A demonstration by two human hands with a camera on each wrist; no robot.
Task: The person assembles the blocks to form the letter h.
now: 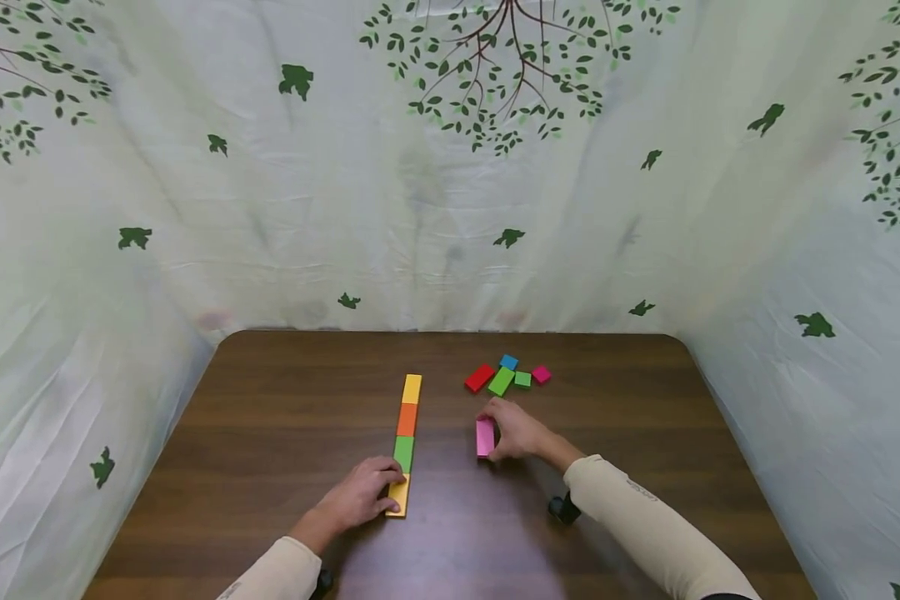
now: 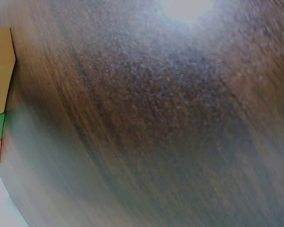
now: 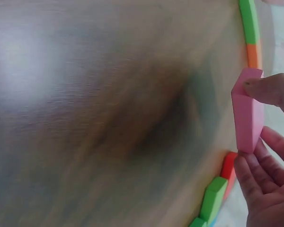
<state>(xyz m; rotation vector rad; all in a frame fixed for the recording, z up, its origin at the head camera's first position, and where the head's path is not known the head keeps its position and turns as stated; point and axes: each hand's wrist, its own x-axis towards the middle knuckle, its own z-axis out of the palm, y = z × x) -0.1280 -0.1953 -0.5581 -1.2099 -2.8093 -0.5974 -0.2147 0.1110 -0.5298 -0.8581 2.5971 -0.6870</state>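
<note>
A single-file row of flat blocks runs away from me: a yellow block (image 1: 398,498) at the near end, then a green block (image 1: 403,454), an orange block (image 1: 407,419) and a far yellow block (image 1: 412,388). My left hand (image 1: 360,493) holds the near yellow block from its left side, thumb and forefinger curled at it; the left wrist view shows the row at its edge but not the hand. Between the thumb and fingertips of my right hand (image 1: 520,430) a pink block (image 3: 247,113) is gripped by its ends, to the right of the row.
Behind my right hand lies a loose cluster: a red block (image 1: 480,378), a longer green block (image 1: 501,382), a small green block (image 1: 522,380), a blue block (image 1: 508,362) and a magenta block (image 1: 542,374). The brown table (image 1: 285,400) ends at a leaf-printed curtain (image 1: 435,275).
</note>
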